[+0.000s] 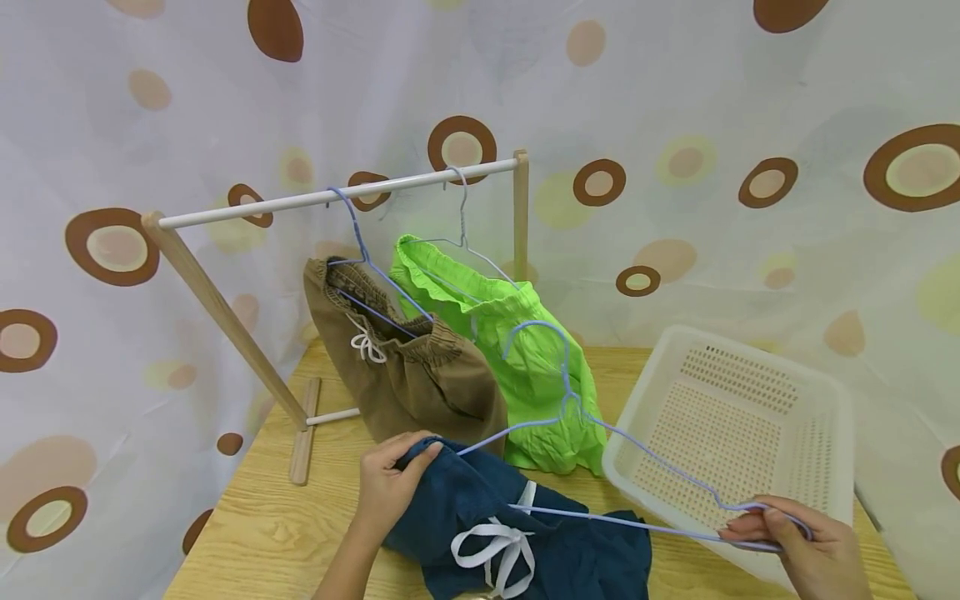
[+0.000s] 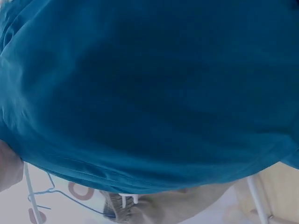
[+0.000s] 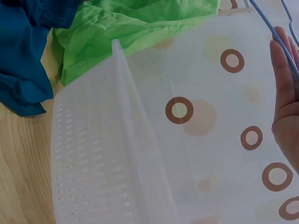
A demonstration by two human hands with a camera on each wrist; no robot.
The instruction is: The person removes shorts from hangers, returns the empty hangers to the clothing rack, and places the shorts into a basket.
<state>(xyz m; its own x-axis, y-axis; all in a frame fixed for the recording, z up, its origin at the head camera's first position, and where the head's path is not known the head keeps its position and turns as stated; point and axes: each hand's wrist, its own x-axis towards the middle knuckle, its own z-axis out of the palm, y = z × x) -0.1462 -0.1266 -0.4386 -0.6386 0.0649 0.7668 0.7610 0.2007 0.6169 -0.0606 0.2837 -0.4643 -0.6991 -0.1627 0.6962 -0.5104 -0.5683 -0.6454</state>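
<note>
My left hand [image 1: 393, 483] pinches the waistband of dark blue shorts [image 1: 592, 554], which have a white drawstring tied in a bow. In the left wrist view the blue cloth [image 2: 154, 93] fills most of the picture. A light purple wire hanger [image 1: 648, 450] slants across in front of me, its hook upward. The left end of the hanger goes into the waistband by my left hand, where cloth hides it. My right hand [image 1: 802, 537] holds the hanger's right end, out over the basket; the right wrist view shows its fingers [image 3: 282, 70] along the wire.
A wooden rack with a white rail [image 1: 420, 180] stands behind on the wooden table [image 1: 240, 533]. Brown shorts [image 1: 420, 383] and bright green shorts [image 1: 555, 375] hang from it on wire hangers. At the right is a white perforated basket [image 1: 843, 433]. A dotted curtain [image 1: 675, 83] backs everything.
</note>
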